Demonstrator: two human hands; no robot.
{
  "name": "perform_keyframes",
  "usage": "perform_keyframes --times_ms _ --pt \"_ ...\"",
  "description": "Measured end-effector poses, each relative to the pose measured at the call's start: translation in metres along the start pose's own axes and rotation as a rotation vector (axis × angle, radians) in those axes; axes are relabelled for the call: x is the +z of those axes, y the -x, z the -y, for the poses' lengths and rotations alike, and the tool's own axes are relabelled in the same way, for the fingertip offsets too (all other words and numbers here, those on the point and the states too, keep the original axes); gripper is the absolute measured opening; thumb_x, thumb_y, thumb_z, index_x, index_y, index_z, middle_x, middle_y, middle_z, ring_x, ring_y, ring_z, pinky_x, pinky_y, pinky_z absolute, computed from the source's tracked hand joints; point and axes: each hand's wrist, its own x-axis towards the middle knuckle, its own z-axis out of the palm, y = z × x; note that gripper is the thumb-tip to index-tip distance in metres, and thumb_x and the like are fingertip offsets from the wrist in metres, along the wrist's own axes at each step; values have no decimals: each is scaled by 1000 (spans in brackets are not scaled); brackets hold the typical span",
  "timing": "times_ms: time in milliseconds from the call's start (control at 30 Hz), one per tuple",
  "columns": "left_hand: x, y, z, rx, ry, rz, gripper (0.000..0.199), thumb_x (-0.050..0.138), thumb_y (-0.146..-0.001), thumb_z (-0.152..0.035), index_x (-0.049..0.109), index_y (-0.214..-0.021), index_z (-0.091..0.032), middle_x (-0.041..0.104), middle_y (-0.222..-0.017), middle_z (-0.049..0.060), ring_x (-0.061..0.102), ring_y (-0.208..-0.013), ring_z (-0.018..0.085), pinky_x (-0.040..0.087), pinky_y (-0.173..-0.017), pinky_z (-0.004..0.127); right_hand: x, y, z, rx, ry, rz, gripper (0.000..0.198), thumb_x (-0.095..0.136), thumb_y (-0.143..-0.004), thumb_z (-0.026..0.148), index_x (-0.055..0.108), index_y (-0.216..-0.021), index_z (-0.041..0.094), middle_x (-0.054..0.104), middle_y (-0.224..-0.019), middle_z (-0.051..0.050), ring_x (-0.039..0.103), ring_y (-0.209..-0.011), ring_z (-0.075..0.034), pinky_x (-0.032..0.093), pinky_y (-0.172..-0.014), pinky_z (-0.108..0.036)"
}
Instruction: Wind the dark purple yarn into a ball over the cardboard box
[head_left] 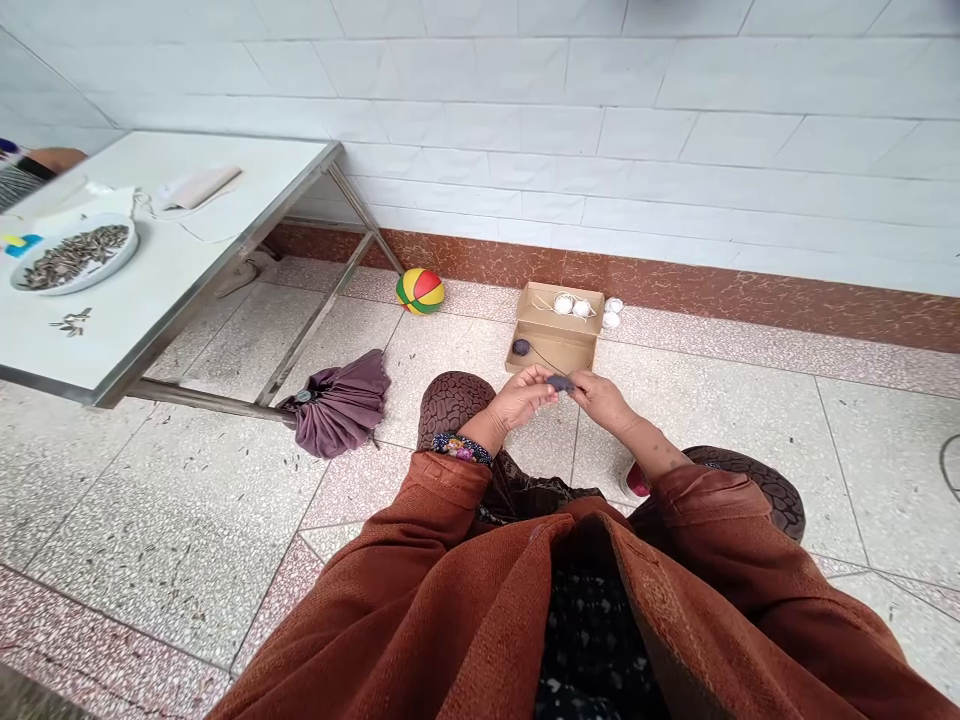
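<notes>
Between my two hands is a small dark grey-purple piece of yarn work (pixel 559 383). My left hand (pixel 523 395) pinches its left end with the fingertips. On the other side my right hand (pixel 600 400) grips the right end with closed fingers; whether it also holds a hook or needle I cannot tell. A thin dark strand runs from the piece to a dark yarn ball (pixel 520 347) in an open cardboard box (pixel 559 352) just beyond my hands.
White yarn balls (pixel 571 306) lie in the box's lid, others (pixel 612 313) beside it. At left stand a white table (pixel 180 260) with a plate of seeds (pixel 75 257), a folded purple umbrella (pixel 341 405) and a striped ball (pixel 421 291). Another person's arm shows far left.
</notes>
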Motion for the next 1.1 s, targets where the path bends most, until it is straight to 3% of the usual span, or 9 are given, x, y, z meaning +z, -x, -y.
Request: perform_keyframes --times_ms 100,200,333,467,600,733,867,967,1100 --pt "-4 -5 0 70 31 -111 52 95 -59 -32 60 -95 -19 70 -87 0 65 -76 12 51 -80 30 4 3 6 -86 -24 74 25 53 -106 35 73 -98 23 73 -92 -6 70 -86 -22 53 -78 -32" --pt "-11 -10 4 102 -160 -212 46 91 -63 -29 60 -95 -18 68 -84 -3 61 -74 10 48 -78 28 -1 6 15 -174 -61 76 27 54 -106 40 75 -102 24 74 -92 -7 70 -86 -22 53 -81 -33" --pt "-10 -6 10 43 -340 -160 40 91 -58 -18 62 -85 -15 66 -75 -2 57 -68 8 44 -72 25 -12 3 13 -105 -72 -65 28 56 -105 42 76 -99 24 71 -87 -7 68 -83 -22 53 -78 -33" --pt "-2 2 5 -62 -170 59 44 94 -60 -26 64 -90 -15 71 -85 2 64 -74 12 48 -75 28 -5 0 1 15 -73 -90 28 56 -104 39 74 -91 23 72 -85 -7 67 -81 -22 52 -75 -33" --pt "-2 0 0 54 15 -91 46 93 -64 -30 62 -96 -18 71 -90 0 65 -77 11 52 -81 30 6 7 6 -49 -82 80 33 50 -106 41 73 -92 22 72 -84 -6 67 -79 -21 52 -75 -32" --pt "-7 -6 7 68 -163 -224 41 91 -63 -22 61 -90 -17 68 -80 -4 60 -69 7 48 -74 25 -1 12 16 -189 -71 92 31 51 -107 43 74 -99 23 73 -90 -6 68 -85 -21 53 -80 -32" --pt "-2 -1 11 -24 -234 -107 42 94 -52 -14 63 -82 -14 68 -73 -2 59 -65 8 45 -68 24 -12 6 10 -78 -20 -69 29 53 -106 40 74 -97 23 72 -89 -7 68 -85 -22 53 -79 -32" --pt "3 5 5 -62 -107 16 45 95 -57 -23 65 -89 -15 72 -85 2 64 -71 11 50 -73 28 -8 3 2 5 22 -65 26 53 -106 34 74 -97 22 73 -91 -8 69 -86 -23 53 -77 -32" --pt "1 2 1 33 66 -111 45 93 -64 -27 61 -95 -18 70 -89 0 64 -75 10 51 -81 29 2 9 6 -118 42 90 26 52 -107 34 74 -99 22 74 -91 -7 70 -84 -21 53 -76 -31"
